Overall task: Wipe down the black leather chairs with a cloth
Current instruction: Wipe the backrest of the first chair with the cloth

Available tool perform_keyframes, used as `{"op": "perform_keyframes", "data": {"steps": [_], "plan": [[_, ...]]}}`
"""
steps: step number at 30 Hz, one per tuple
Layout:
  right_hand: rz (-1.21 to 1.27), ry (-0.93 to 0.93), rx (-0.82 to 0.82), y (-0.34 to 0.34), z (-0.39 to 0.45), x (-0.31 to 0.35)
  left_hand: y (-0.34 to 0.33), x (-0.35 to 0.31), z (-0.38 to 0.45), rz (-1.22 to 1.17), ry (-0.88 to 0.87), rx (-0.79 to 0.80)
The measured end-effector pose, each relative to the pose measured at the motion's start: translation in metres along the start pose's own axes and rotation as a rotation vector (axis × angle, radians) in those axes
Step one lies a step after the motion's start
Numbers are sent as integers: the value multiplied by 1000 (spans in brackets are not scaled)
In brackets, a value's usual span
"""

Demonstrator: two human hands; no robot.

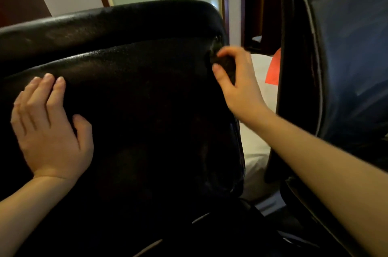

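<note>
Two black chairs here, one cloth. My left hand (pixel 50 128) lies flat, fingers together, on the near chair (pixel 136 88). My right hand (pixel 235 80) pinches the dark cloth (pixel 223 65) at its edge, the second chair (pixel 340 57) just beside.

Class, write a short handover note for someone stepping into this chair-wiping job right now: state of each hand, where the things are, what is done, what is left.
Left hand: open, flat on the back of the near black leather chair.
Right hand: pinching a small dark cloth against that chair's upper right edge.
Second dark leather chair: stands to the right, untouched by either hand.
Done: cannot tell how much is already wiped.
Left: probably this backrest's remaining surface, then the second chair.
</note>
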State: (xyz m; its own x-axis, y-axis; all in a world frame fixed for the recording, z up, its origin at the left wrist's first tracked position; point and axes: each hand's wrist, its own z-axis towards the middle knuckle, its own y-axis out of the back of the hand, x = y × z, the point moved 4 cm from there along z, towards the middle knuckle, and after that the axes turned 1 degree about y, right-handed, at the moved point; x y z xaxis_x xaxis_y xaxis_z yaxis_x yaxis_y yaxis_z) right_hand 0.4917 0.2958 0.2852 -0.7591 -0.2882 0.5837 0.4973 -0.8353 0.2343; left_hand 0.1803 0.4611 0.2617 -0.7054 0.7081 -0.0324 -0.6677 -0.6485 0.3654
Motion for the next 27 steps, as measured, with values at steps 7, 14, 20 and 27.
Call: {"op": "perform_keyframes", "data": {"steps": [7, 14, 20, 27], "plan": [[6, -59, -49, -5, -124, -45, -17, 19, -3, -14, 14, -5], [-33, -271, 0, -9, -213, -91, -21, 23, -1, -65, 25, -23], [42, -523, 127, -21, -268, -111, -47, 71, -22, 26, 123, 88], [83, -255, -221, 3, -170, -50, -21, 23, -1, -52, 32, -14]]}}
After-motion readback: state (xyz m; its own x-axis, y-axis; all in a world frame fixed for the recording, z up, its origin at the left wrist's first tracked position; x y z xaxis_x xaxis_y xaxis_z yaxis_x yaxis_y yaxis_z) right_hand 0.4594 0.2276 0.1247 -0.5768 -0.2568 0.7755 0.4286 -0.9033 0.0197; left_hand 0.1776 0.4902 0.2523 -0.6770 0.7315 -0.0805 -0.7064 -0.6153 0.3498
